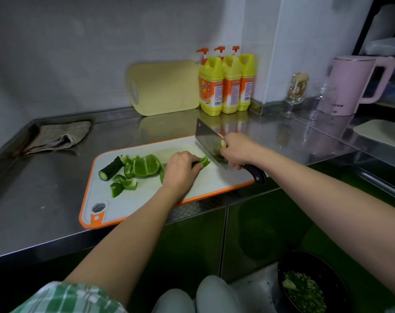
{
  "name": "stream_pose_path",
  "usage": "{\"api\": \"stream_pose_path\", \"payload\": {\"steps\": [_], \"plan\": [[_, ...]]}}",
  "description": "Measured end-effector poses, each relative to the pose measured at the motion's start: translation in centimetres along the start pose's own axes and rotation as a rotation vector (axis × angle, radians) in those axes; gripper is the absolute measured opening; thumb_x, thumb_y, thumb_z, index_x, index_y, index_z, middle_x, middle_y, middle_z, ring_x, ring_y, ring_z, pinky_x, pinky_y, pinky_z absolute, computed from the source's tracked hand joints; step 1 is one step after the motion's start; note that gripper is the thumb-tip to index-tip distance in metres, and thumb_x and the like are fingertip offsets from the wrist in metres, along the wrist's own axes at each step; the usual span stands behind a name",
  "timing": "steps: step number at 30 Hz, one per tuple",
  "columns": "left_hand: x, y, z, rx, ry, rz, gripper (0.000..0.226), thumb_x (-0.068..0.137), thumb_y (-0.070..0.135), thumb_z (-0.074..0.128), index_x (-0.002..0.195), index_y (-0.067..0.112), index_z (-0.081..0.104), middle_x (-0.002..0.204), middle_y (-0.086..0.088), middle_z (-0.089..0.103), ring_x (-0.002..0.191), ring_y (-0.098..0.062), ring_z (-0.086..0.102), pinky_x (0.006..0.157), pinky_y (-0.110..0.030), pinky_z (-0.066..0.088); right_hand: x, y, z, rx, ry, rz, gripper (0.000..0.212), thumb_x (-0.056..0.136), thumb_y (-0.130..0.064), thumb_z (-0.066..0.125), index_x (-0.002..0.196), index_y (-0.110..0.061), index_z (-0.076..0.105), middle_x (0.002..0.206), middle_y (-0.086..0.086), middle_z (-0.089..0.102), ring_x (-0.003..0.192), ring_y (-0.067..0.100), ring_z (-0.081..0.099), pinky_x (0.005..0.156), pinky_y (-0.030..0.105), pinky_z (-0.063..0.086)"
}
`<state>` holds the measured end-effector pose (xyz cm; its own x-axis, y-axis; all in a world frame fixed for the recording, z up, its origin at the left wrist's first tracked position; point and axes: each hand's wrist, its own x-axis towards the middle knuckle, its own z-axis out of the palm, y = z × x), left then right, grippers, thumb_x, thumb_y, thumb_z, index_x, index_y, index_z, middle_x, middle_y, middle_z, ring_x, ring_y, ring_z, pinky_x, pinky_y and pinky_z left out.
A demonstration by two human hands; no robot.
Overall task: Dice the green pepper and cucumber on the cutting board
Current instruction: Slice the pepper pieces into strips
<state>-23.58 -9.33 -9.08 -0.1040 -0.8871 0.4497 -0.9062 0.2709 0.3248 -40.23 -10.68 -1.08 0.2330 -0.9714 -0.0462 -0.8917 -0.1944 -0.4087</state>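
On the orange-rimmed cutting board [147, 199], the left hand [180, 170] pins a green pepper strip [203, 161] under curled fingers. The right hand [237, 150] has its fingers clamped round the cleaver [209, 143] handle, blade just right of the strip. Other pepper pieces [144, 166] and a cucumber stub [110, 169] lie at the left.

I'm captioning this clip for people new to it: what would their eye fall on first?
First, the big cleaver gripped by the right hand at mid-counter, its blade beside the pepper piece that the left hand holds down on the orange-rimmed cutting board. Next, the three yellow bottles against the back wall, and the pink kettle at far right.
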Motion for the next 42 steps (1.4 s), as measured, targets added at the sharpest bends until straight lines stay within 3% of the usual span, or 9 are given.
{"api": "stream_pose_path", "payload": {"steps": [6,13,17,21,26,29,32,37,42], "plan": [[0.2,-0.4,0.3,-0.076,0.032,0.021,0.02,0.089,0.029,0.067,0.1,0.015,0.077,0.096,-0.009,0.073,0.089,-0.031,0.062,0.075,-0.039,0.047,-0.4,-1.3,-1.0,-0.065,-0.084,-0.021,0.021,0.09,-0.002,0.037,0.074,-0.001,0.051,0.058,0.013,0.059,0.038,0.018,0.052,0.035,0.016,0.037],[0.1,-0.4,0.2,-0.096,0.054,0.033,0.019,0.088,0.026,0.068,0.1,0.015,0.078,0.096,-0.006,0.075,0.089,-0.029,0.064,0.072,-0.035,0.046,0.8,-1.2,0.9,-0.098,-0.08,0.01,0.021,0.09,-0.001,0.041,0.071,-0.003,0.049,0.057,0.015,0.058,0.04,0.023,0.053,0.042,0.025,0.044],[0.0,-0.6,0.2,-0.097,0.062,0.035,0.02,0.088,0.027,0.068,0.101,0.015,0.077,0.097,-0.007,0.075,0.09,-0.03,0.065,0.074,-0.037,0.047,1.8,-0.8,2.4,-0.119,0.033,0.008,0.02,0.093,-0.01,0.043,0.074,-0.01,0.046,0.058,0.011,0.059,0.045,0.023,0.06,0.052,0.028,0.05],[0.0,-0.5,0.1,-0.102,0.066,0.038,0.02,0.088,0.027,0.068,0.1,0.014,0.077,0.099,-0.006,0.075,0.092,-0.028,0.065,0.076,-0.034,0.046,1.8,-0.4,1.5,-0.021,0.084,-0.008,0.022,0.095,-0.011,0.041,0.073,-0.011,0.043,0.06,0.01,0.057,0.041,0.02,0.057,0.045,0.025,0.044],[0.0,-0.6,0.2,-0.104,0.062,0.041,0.019,0.088,0.027,0.068,0.1,0.016,0.078,0.095,-0.006,0.075,0.088,-0.029,0.064,0.073,-0.037,0.048,0.9,-1.0,0.3,-0.041,-0.056,-0.002,0.017,0.088,-0.001,0.039,0.076,-0.002,0.051,0.057,0.015,0.059,0.037,0.02,0.052,0.035,0.018,0.037],[0.0,-0.6,0.2,-0.109,0.054,0.034,0.018,0.088,0.026,0.068,0.099,0.016,0.078,0.095,-0.006,0.075,0.087,-0.029,0.064,0.073,-0.037,0.048,1.1,-1.4,1.1,-0.096,-0.073,0.02,0.017,0.086,0.0,0.043,0.075,-0.001,0.055,0.057,0.014,0.06,0.043,0.023,0.055,0.042,0.024,0.044],[0.0,-0.6,0.2,-0.108,0.052,0.033,0.018,0.087,0.026,0.068,0.098,0.015,0.078,0.094,-0.007,0.075,0.087,-0.03,0.064,0.074,-0.039,0.049,1.4,-1.8,2.2,-0.168,-0.025,0.039,0.009,0.082,-0.001,0.053,0.078,-0.003,0.061,0.054,0.011,0.06,0.056,0.028,0.063,0.06,0.031,0.055],[-0.1,-0.6,0.2,-0.118,0.056,0.028,0.019,0.087,0.026,0.069,0.099,0.014,0.077,0.097,-0.006,0.075,0.09,-0.029,0.065,0.078,-0.039,0.05,1.6,-1.2,2.5,-0.057,0.104,0.011,0.023,0.094,-0.011,0.042,0.071,-0.014,0.043,0.051,0.004,0.055,0.04,0.016,0.055,0.044,0.023,0.041],[-0.1,-0.6,0.2,-0.118,0.057,0.024,0.019,0.087,0.026,0.068,0.101,0.016,0.077,0.098,-0.005,0.075,0.09,-0.028,0.065,0.078,-0.039,0.05,0.7,-1.4,0.7,-0.022,-0.04,0.024,0.016,0.087,-0.001,0.039,0.078,-0.002,0.053,0.06,0.014,0.061,0.039,0.018,0.054,0.039,0.021,0.041]]}}
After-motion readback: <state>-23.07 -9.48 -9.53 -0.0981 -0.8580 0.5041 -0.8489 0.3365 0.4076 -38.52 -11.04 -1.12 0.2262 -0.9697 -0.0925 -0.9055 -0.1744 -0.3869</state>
